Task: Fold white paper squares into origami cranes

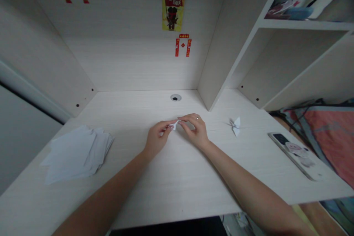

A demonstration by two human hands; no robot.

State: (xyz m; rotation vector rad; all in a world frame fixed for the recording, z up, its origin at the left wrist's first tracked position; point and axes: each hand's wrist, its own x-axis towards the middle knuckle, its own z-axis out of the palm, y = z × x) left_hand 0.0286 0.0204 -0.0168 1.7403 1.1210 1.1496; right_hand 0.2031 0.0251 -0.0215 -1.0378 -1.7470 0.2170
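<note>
Both my hands meet over the middle of the pale wooden desk [177, 177]. My left hand [156, 138] and my right hand [195, 129] pinch a small folded piece of white paper [174, 124] between their fingertips, just above the desk top. The right hand wears a ring. Most of the folded paper is hidden by my fingers. A finished white paper crane [235, 126] rests on the desk to the right of my right hand, apart from it.
A loose stack of white paper sheets [77, 153] lies at the left of the desk. A phone in a decorated case [297, 155] lies near the right edge. A cable hole [176, 97] is at the back. Shelving [276, 66] rises at the right.
</note>
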